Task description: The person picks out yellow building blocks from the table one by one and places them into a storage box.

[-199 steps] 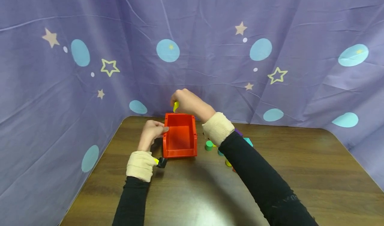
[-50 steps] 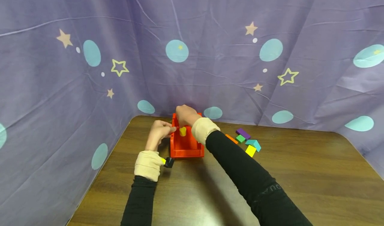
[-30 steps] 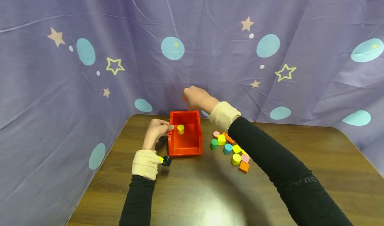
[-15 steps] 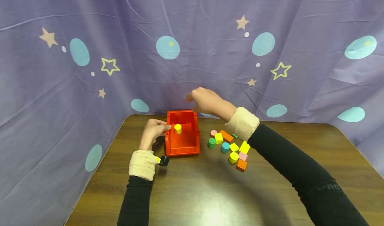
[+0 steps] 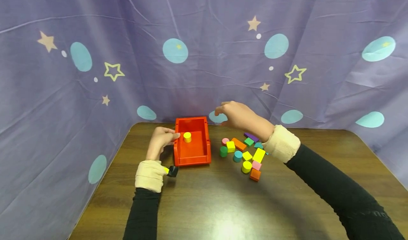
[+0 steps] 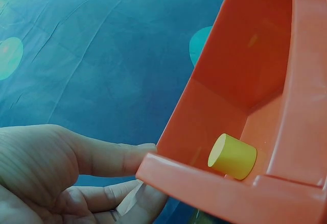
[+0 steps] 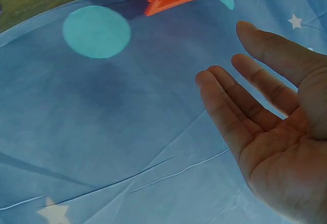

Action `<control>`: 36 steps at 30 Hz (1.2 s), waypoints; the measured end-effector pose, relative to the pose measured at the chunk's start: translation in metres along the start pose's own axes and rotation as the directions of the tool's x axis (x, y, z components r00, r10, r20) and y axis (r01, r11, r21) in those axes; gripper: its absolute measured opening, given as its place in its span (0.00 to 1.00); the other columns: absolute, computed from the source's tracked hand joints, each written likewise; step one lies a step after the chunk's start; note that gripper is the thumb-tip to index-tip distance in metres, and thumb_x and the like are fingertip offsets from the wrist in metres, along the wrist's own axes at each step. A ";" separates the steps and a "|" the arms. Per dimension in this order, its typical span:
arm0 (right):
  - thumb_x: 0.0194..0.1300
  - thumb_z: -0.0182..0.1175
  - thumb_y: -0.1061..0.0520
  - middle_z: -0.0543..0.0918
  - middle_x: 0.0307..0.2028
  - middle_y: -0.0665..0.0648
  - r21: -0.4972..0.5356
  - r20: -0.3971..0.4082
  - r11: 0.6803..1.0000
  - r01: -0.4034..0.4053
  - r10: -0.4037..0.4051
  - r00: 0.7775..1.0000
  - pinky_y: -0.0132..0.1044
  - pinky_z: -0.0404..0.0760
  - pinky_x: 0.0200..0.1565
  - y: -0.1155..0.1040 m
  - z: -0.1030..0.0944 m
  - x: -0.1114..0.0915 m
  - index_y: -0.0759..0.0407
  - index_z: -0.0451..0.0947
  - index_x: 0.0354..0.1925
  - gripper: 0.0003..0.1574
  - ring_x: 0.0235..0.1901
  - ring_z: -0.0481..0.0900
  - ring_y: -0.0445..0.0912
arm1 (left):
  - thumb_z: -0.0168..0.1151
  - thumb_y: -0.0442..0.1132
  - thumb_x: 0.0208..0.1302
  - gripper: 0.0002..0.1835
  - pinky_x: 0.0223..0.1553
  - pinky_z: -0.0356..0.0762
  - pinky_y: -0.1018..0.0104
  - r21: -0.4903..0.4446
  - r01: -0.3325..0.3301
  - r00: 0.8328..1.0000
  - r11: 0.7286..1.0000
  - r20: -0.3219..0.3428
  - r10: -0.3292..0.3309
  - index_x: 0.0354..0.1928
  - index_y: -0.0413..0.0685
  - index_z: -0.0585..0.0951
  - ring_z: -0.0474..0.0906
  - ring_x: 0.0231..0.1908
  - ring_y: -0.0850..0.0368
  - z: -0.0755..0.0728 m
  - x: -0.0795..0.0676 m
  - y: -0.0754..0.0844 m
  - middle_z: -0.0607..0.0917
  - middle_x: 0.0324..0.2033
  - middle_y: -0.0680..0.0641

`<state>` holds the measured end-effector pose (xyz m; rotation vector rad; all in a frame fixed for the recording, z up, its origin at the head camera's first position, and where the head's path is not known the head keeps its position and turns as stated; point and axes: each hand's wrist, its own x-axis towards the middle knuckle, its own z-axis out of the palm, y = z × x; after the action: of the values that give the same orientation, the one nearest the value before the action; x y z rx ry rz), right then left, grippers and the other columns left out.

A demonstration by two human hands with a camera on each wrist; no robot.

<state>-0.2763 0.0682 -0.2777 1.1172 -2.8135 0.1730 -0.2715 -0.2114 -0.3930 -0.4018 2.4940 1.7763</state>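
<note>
A red plastic bin [image 5: 192, 160] stands on the table with one yellow cylinder block [image 5: 187, 137] upright on its floor. My left hand [image 5: 160, 141] pinches the bin's left wall between thumb and fingers; the left wrist view shows the thumb [image 6: 117, 157] against the rim. My right hand [image 5: 240, 116] hovers above the back of the table, right of the bin. In the right wrist view its fingers [image 7: 225, 112] are spread loosely and the palm holds nothing. Right of the bin lie loose blocks, among them a green cylinder [image 5: 224, 151] and a yellow cylinder [image 5: 246, 167].
The scattered blocks include an orange block [image 5: 239, 144], a blue cylinder [image 5: 237, 156], a pink block [image 5: 256, 165] and a purple block [image 5: 251, 137]. A patterned purple curtain [image 5: 204, 73] hangs directly behind the wooden table [image 5: 197, 204]. The right forearm reaches over the table's right side.
The right hand set the yellow cylinder in the bin, let go and rose. It has since moved right, away from the bin, its fingers loosening. The left hand stays on the bin's wall.
</note>
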 end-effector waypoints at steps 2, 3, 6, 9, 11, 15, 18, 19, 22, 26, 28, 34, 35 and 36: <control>0.60 0.74 0.61 0.86 0.47 0.58 0.000 0.001 1.000 -0.011 0.011 1.000 0.49 0.87 0.51 0.005 0.002 -0.008 0.59 0.86 0.51 0.20 0.47 0.85 0.55 | 0.67 0.33 0.66 0.19 0.43 0.89 0.65 -0.007 0.002 1.000 1.000 0.006 -0.002 0.53 0.25 0.79 0.79 0.28 0.64 0.000 0.000 -0.001 0.81 0.35 0.46; 0.60 0.74 0.61 0.86 0.47 0.58 -0.004 -0.001 1.000 -0.014 0.014 1.000 0.48 0.87 0.50 0.008 0.003 -0.013 0.58 0.86 0.51 0.20 0.47 0.85 0.55 | 0.67 0.33 0.66 0.19 0.43 0.89 0.64 -0.008 0.002 1.000 1.000 0.008 -0.002 0.53 0.25 0.79 0.80 0.28 0.63 0.001 0.000 -0.001 0.81 0.34 0.47; 0.60 0.75 0.60 0.86 0.46 0.58 -0.007 -0.003 1.000 -0.030 0.030 1.000 0.48 0.87 0.49 0.015 0.003 -0.026 0.58 0.86 0.50 0.19 0.46 0.85 0.54 | 0.66 0.32 0.66 0.18 0.43 0.89 0.64 -0.012 -0.002 1.000 1.000 0.010 0.002 0.52 0.25 0.79 0.81 0.29 0.62 0.001 0.002 -0.002 0.81 0.32 0.48; 0.60 0.73 0.61 0.86 0.45 0.58 0.011 0.003 0.999 -0.050 0.050 0.999 0.48 0.87 0.48 0.021 0.004 -0.038 0.58 0.86 0.50 0.18 0.45 0.85 0.54 | 0.66 0.32 0.66 0.17 0.40 0.88 0.66 -0.017 -0.010 1.000 1.000 0.013 0.010 0.51 0.24 0.79 0.81 0.29 0.62 0.001 0.002 -0.003 0.80 0.31 0.48; 0.60 0.71 0.64 0.86 0.44 0.58 0.027 0.015 0.998 -0.065 0.064 0.998 0.47 0.87 0.45 0.026 0.007 -0.047 0.58 0.86 0.50 0.18 0.43 0.84 0.54 | 0.66 0.33 0.66 0.17 0.38 0.88 0.69 -0.020 -0.010 1.000 1.000 0.015 0.011 0.51 0.25 0.79 0.81 0.28 0.63 0.000 0.002 -0.003 0.80 0.31 0.48; 0.59 0.72 0.65 0.85 0.42 0.57 0.033 0.029 0.998 -0.044 0.043 0.999 0.46 0.87 0.42 0.036 0.014 -0.061 0.59 0.86 0.48 0.17 0.40 0.84 0.52 | 0.66 0.32 0.66 0.18 0.34 0.86 0.73 -0.030 -0.010 1.000 0.999 0.016 0.010 0.52 0.25 0.78 0.80 0.28 0.64 0.000 0.002 -0.003 0.80 0.32 0.49; 0.58 0.74 0.63 0.86 0.41 0.58 0.029 0.028 1.000 -0.007 0.006 1.000 0.47 0.88 0.43 0.043 0.022 -0.072 0.60 0.86 0.47 0.17 0.40 0.85 0.53 | 0.65 0.31 0.66 0.18 0.33 0.86 0.73 -0.039 -0.013 1.000 0.999 0.018 0.014 0.52 0.24 0.78 0.79 0.27 0.65 0.001 0.003 -0.002 0.80 0.31 0.49; 0.57 0.74 0.64 0.86 0.41 0.58 0.033 0.027 0.999 0.001 -0.002 1.000 0.48 0.88 0.44 0.045 0.025 -0.075 0.61 0.86 0.47 0.17 0.41 0.85 0.53 | 0.65 0.31 0.66 0.18 0.34 0.87 0.73 -0.039 -0.014 1.000 0.999 0.020 0.015 0.53 0.23 0.77 0.79 0.27 0.65 0.001 0.002 -0.002 0.80 0.31 0.48; 0.56 0.74 0.66 0.87 0.43 0.58 0.069 0.032 0.998 0.014 -0.016 0.999 0.49 0.88 0.45 0.049 0.033 -0.084 0.61 0.85 0.46 0.18 0.42 0.86 0.53 | 0.65 0.31 0.66 0.18 0.34 0.87 0.72 -0.039 -0.010 1.000 0.999 0.022 0.011 0.52 0.23 0.78 0.79 0.26 0.66 0.001 0.002 -0.001 0.81 0.31 0.48; 0.56 0.73 0.67 0.87 0.46 0.59 0.128 0.029 0.992 0.019 -0.023 0.999 0.45 0.88 0.44 0.049 0.043 -0.094 0.61 0.85 0.47 0.19 0.40 0.85 0.50 | 0.66 0.31 0.66 0.18 0.34 0.87 0.72 -0.039 0.002 1.000 0.999 0.025 -0.001 0.52 0.24 0.78 0.79 0.26 0.65 0.001 0.002 0.000 0.81 0.30 0.49; 0.56 0.73 0.67 0.87 0.46 0.58 0.152 0.031 0.988 0.018 -0.023 0.999 0.41 0.87 0.41 0.048 0.048 -0.098 0.61 0.85 0.48 0.19 0.38 0.85 0.47 | 0.66 0.32 0.66 0.18 0.33 0.86 0.73 -0.042 0.010 1.000 0.999 0.027 -0.009 0.53 0.24 0.78 0.80 0.27 0.65 0.001 0.002 0.000 0.81 0.30 0.49; 0.54 0.74 0.71 0.88 0.45 0.56 0.229 0.067 0.973 0.010 -0.026 0.997 0.37 0.87 0.41 0.043 0.061 -0.109 0.59 0.86 0.46 0.20 0.39 0.86 0.45 | 0.66 0.32 0.66 0.19 0.33 0.86 0.73 -0.053 0.024 0.999 0.998 0.028 -0.022 0.53 0.25 0.78 0.81 0.28 0.63 0.001 0.003 0.000 0.81 0.29 0.51; 0.54 0.74 0.70 0.88 0.45 0.57 0.237 0.074 0.971 0.005 -0.023 0.997 0.38 0.88 0.42 0.042 0.063 -0.110 0.59 0.86 0.46 0.20 0.39 0.86 0.45 | 0.66 0.32 0.66 0.18 0.33 0.86 0.73 -0.055 0.027 0.999 0.998 0.027 -0.025 0.53 0.25 0.78 0.82 0.28 0.63 0.001 0.003 0.000 0.81 0.29 0.51; 0.55 0.74 0.70 0.88 0.45 0.57 0.245 0.080 0.969 0.001 -0.021 0.997 0.39 0.88 0.42 0.042 0.065 -0.110 0.60 0.86 0.47 0.20 0.40 0.86 0.46 | 0.66 0.32 0.66 0.19 0.34 0.86 0.73 -0.055 0.027 0.999 0.998 0.029 -0.025 0.53 0.25 0.78 0.82 0.28 0.64 0.001 0.003 0.000 0.81 0.29 0.51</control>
<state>-0.2290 0.1634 -0.3607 1.2133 -2.9179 0.4974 -0.2741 -0.2113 -0.3940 -0.4076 2.4142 1.8323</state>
